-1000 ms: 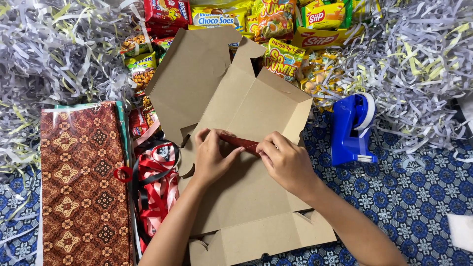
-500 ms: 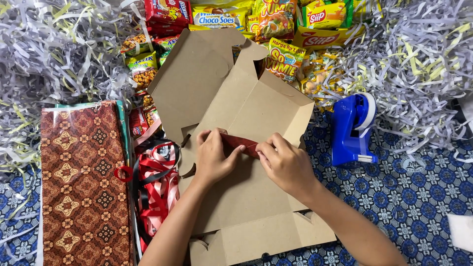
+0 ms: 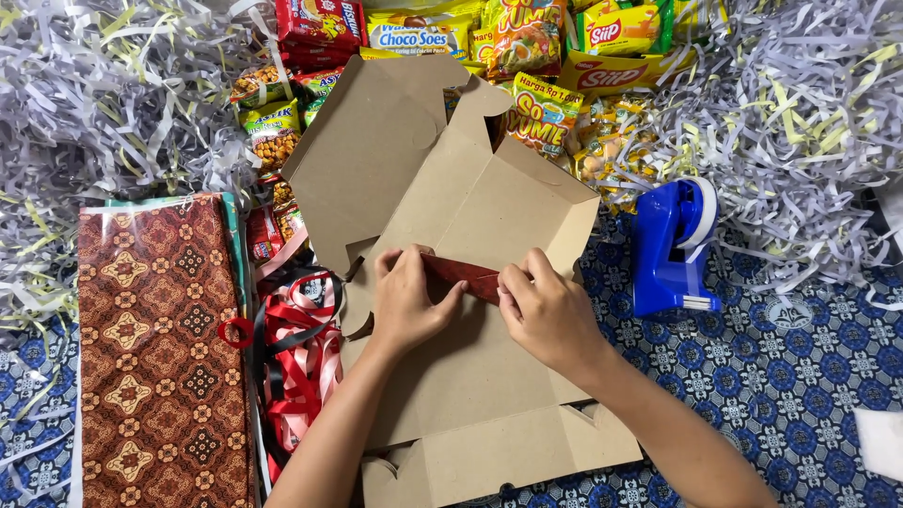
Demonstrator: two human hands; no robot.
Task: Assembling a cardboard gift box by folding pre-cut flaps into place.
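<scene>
Hands, two: my left hand (image 3: 406, 303) and right hand (image 3: 546, 310) pinch one red strip (image 3: 463, 274) against one flat cardboard box (image 3: 470, 367); one blue tape dispenser (image 3: 670, 246) beside.

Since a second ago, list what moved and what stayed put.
Little changed. Both hands, left hand and right hand, keep pinching the dark red strip against the flat cardboard box; the right hand crept slightly toward the near edge. The blue tape dispenser, ribbons and patterned wrap stayed put.
</scene>
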